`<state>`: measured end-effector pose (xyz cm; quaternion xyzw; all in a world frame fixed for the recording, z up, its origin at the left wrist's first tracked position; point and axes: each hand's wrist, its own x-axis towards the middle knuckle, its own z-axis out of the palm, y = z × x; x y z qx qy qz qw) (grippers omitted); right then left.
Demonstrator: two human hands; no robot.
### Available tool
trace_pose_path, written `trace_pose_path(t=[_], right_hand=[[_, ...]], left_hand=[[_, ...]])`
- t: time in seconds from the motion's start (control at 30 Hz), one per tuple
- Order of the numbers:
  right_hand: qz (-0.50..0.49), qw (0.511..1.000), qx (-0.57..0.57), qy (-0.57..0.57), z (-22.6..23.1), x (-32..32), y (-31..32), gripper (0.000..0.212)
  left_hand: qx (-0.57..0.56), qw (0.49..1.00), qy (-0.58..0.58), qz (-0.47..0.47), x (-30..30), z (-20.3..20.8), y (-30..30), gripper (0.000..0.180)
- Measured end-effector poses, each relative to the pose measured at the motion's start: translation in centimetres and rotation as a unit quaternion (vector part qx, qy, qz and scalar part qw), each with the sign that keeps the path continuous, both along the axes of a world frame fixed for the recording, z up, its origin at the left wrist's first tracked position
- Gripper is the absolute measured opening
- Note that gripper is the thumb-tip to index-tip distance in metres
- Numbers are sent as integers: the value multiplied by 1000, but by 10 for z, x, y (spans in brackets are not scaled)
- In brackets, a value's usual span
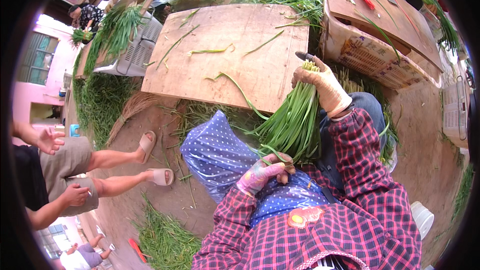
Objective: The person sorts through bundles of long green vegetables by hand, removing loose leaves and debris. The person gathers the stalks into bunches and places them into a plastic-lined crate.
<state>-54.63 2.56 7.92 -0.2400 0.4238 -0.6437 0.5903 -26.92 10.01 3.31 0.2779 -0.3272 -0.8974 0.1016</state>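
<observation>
My right hand (325, 87), in a beige glove, grips a bunch of garlic chives (297, 115) near its pale cut ends. A small dark blade-like piece (303, 56) sticks out beside the thumb of that hand. The leaves fan down over my lap toward my left hand (267, 172), which wears a pink patterned glove with bare fingertips. Its fingers curl beside the leaf tips, and a leaf crosses them; what they pinch, if anything, is hidden. A blue polka-dot apron (220, 150) covers my lap. Loose leaves lie on the wooden board (225, 55) in front of me.
A plastic crate (385, 60) topped with a board stands at the right. Chives hang over another crate (137, 45) at the far left. A chive pile (167, 240) and straw broom (132, 112) lie on the floor. A person in shorts (70, 170) sits at left; others work beyond.
</observation>
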Motion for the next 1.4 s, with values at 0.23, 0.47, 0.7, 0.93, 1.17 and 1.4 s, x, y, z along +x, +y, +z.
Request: trace_pose_path(t=[0.23, 0.47, 0.7, 0.93, 1.17, 1.4], right_hand=[[0, 1000, 1, -2, 1, 0, 0, 60], [5, 1000, 4, -9, 2, 0, 0, 66], [8, 1000, 4, -13, 4, 1, 2, 67], [2, 1000, 4, -20, 3, 1, 0, 65], [-60, 996, -54, -45, 8, -10, 3, 57], [-139, 988, -48, -52, 6, -18, 3, 59]], left_hand=[[-2, 1000, -13, -4, 0, -2, 0, 45], [6, 1000, -13, -10, 1, -2, -1, 46], [-4, 1000, -14, -15, 2, -5, 0, 45], [-5, 1000, -6, -12, 1, -4, -1, 44], [-15, 1000, 2, -4, 0, -3, -1, 44], [13, 1000, -4, -16, 1, -2, -3, 43]])
